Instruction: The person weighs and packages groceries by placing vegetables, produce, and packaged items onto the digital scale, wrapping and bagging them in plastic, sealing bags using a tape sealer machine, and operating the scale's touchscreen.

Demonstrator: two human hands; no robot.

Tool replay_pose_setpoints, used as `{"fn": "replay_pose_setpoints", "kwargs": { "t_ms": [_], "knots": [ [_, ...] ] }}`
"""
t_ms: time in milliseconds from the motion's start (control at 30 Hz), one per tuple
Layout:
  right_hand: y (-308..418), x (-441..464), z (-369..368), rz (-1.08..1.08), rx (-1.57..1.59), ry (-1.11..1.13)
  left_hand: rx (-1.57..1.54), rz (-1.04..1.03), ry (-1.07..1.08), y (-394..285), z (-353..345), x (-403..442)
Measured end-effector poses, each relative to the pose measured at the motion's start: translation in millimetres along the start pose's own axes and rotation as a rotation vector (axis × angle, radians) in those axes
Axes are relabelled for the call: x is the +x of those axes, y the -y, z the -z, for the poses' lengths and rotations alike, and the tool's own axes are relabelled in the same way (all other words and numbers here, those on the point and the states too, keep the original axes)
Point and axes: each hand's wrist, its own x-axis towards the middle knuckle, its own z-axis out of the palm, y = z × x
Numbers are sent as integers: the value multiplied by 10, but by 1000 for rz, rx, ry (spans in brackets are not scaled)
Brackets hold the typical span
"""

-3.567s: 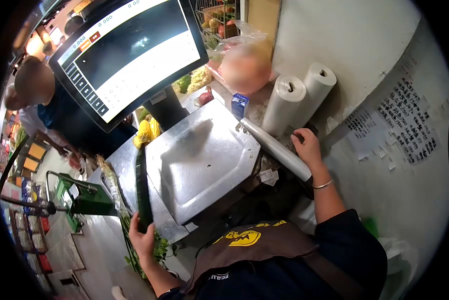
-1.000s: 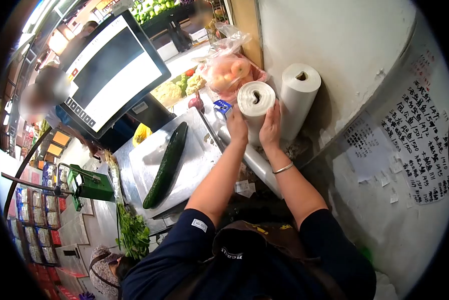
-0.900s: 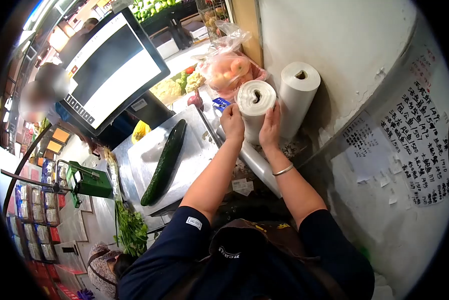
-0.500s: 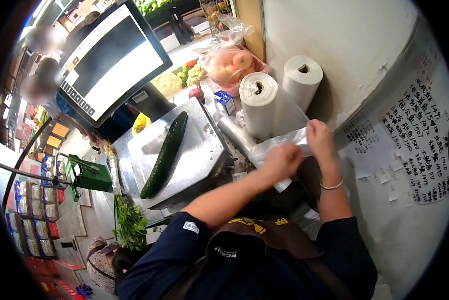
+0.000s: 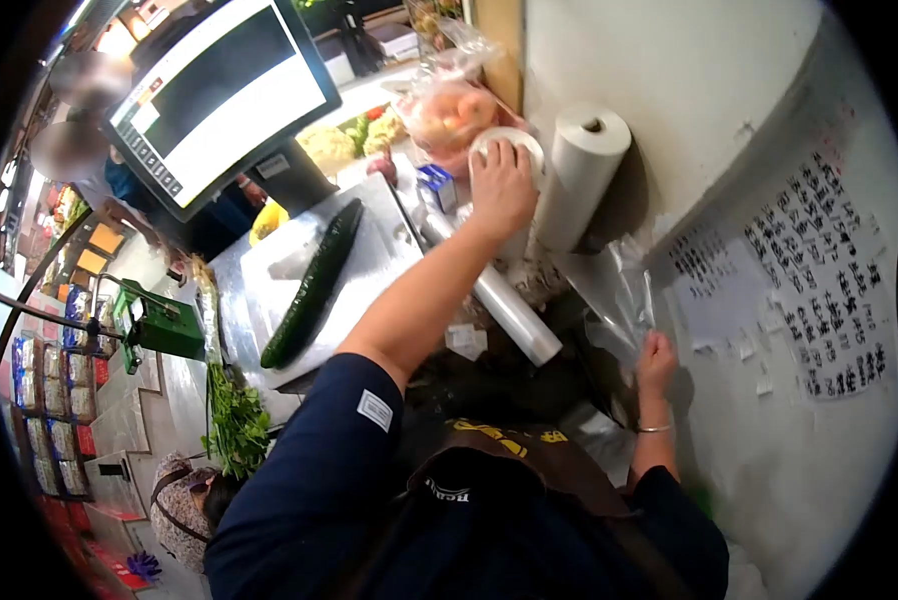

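Observation:
My left hand (image 5: 506, 188) rests over the top of the nearer plastic bag roll (image 5: 517, 240), fingers curled across its end; the thumb is hidden. Lower on the right, my right hand (image 5: 656, 364) is closed on a clear plastic bag (image 5: 624, 300), which stretches up and left toward the rolls. Whether the bag is still joined to the roll I cannot tell. A second, upright bag roll (image 5: 587, 180) stands beside the first. To the left, a long green cucumber (image 5: 314, 285) lies diagonally on the metal scale plate (image 5: 369, 270).
A tilted screen (image 5: 224, 100) stands behind the scale. A loose plastic roll (image 5: 514, 315) lies along the scale's right side. Near the rolls are a blue box (image 5: 436, 187) and a bag of round produce (image 5: 454, 115). Leafy greens (image 5: 234, 420) hang at left; handwritten sheets (image 5: 819, 280) cover the right wall.
My hands were close together on the plastic film. Now my left hand has moved up onto the roll, and my right hand has drawn the bag down toward me.

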Motion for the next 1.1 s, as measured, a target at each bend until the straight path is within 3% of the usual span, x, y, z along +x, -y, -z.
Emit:
{"fn": "replay_pose_setpoints", "kwargs": {
  "t_ms": [33, 100, 133, 167, 200, 267, 300, 367, 400, 567, 600, 667, 700, 733, 800, 867, 933, 1000, 1100],
  "knots": [
    [265, 98, 334, -25, 81, 0, -49, 3, -47, -79, 34, -51],
    [747, 367, 828, -2, 205, 333, -269, -198, -102, -435, 264, -251],
    [1007, 499, 1042, 8, 278, 499, -570, -497, -14, -586, 479, -373],
    [1276, 608, 1255, 84, 327, 750, -835, -671, 89, -803, 601, -550],
    [1522, 711, 1429, 169, 378, 1006, -946, -719, 115, -992, 739, -841],
    [1881, 902, 1597, 448, 591, 1460, -1076, -862, 370, -1148, 962, -1199],
    [1994, 970, 1623, 508, 664, 1522, -1168, -817, 502, -1156, 1092, -1281],
    [2155, 1039, 1605, 623, 810, 1645, -1140, -893, 470, -1027, 1168, -1357],
    [2167, 1046, 1562, 594, 887, 1492, -1124, -933, 454, -956, 1210, -1399],
    [2175, 1074, 1090, 316, 1311, 766, -1076, -404, 492, -466, 1508, -1755],
    [2174, 1097, 895, 164, 1588, 704, -990, -250, 454, -331, 1587, -1829],
    [2217, 1278, 531, 12, 2017, 808, -1026, 172, 335, -118, 1727, -2018],
    [2296, 1299, 380, -165, 2096, 721, -1011, 319, 285, 32, 1776, -2106],
    [2278, 1358, 166, -182, 2178, 824, -993, 465, 234, 185, 1806, -2204],
    [2434, 1321, -114, -423, 2083, 816, -913, 627, 0, 415, 1885, -2410],
    [2733, 1161, -195, -563, 2095, 1080, -635, 715, -122, 544, 2003, -2549],
    [2936, 889, -349, -434, 1929, 1243, -429, 702, -223, 683, 1959, -2718],
    [3313, 557, -337, -169, 1312, 1123, -470, 744, -273, 777, 1917, -2867],
    [3579, 499, -743, -19, 1174, 1185, -421, 847, -303, 985, 2012, -3021]
  ]
}}
